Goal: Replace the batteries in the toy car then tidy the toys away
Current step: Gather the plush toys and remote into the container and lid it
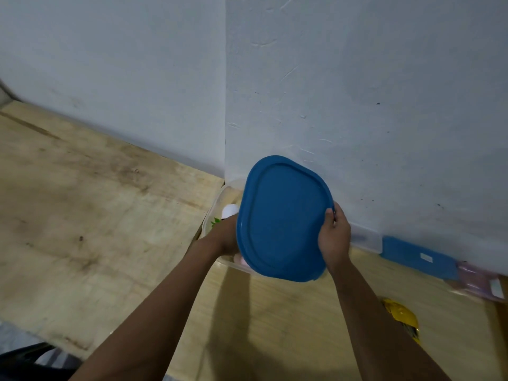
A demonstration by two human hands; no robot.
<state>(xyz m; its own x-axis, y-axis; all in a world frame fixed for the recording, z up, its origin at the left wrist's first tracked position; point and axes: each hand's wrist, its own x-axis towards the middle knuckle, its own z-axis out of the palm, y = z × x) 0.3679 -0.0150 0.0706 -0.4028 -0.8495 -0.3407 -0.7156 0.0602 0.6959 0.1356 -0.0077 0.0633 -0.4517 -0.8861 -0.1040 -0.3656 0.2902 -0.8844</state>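
No lettering you can read here.
Right of the blue lid (283,218), you'll see a small white label (426,257) on a flat blue piece (406,254), and a second white label (494,287) on the pink box (474,277) further right; both are too blurred to make out words or numbers.
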